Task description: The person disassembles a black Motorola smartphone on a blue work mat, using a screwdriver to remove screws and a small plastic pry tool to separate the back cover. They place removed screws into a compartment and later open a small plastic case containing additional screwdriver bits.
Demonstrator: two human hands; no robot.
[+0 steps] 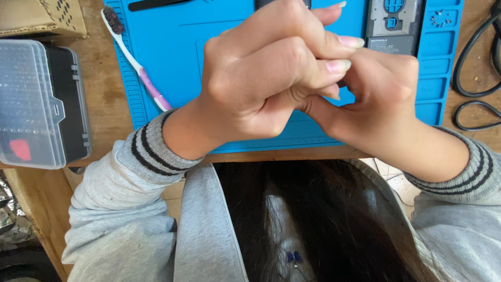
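My left hand (261, 78) and my right hand (383, 99) are pressed together above the blue work mat (172, 47). The left hand's fingers curl tightly over the right hand's fingertips. A small dark gap shows where the fingers meet, and whatever may be between them is hidden. Both wrists wear grey sleeves with dark striped cuffs (151, 149). A grey phone part (394, 26) lies on the mat just behind the right hand. A dark object (282, 3) at the mat's far edge is mostly covered by the left hand.
A white and pink toothbrush (136, 65) lies on the mat's left side. A clear-lidded plastic case (36, 104) and a cardboard box (42, 18) sit at the left on the wooden table (107, 99). Black cables (477, 78) loop at the right. Long dark hair (313, 224) hangs below.
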